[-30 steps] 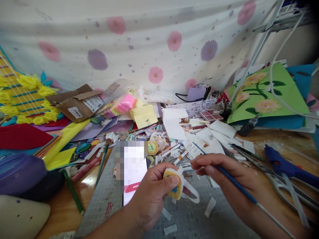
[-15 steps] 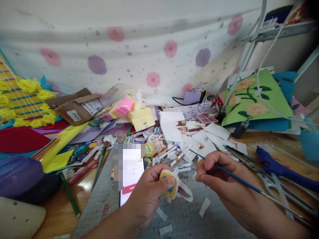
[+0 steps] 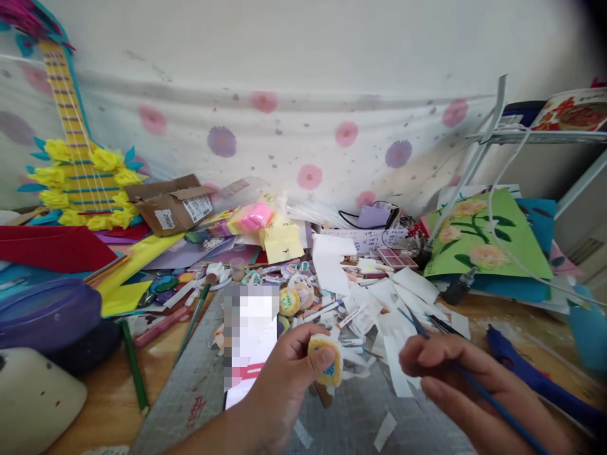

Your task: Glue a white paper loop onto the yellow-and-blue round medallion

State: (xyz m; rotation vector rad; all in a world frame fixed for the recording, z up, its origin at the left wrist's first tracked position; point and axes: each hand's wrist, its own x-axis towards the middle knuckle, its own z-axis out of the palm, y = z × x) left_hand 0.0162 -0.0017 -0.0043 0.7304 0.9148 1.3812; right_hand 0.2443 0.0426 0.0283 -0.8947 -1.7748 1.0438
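My left hand pinches a small yellow padded piece between thumb and fingers. The piece has a blue patterned patch, partly under my thumb, and a whitish edge; a pale strip trails behind it. To the right, my right hand holds a thin blue stick, like a brush handle, lying across the hand between the fingers. Its upper end pokes out past the fingertips; its lower end is out of view. The two hands are apart. Below them lies a grey cutting mat with small white strips on it.
A phone with a lit screen lies beside my left forearm. Paper scraps, markers and similar yellow pieces crowd the area behind. A blue glue gun and a dark bottle are at right. A purple container stands at left.
The view has tilted up and shifted left. My right hand has moved right, away from the yellow piece, and its thumb has come away from the fingertips. My left hand keeps its pinch.
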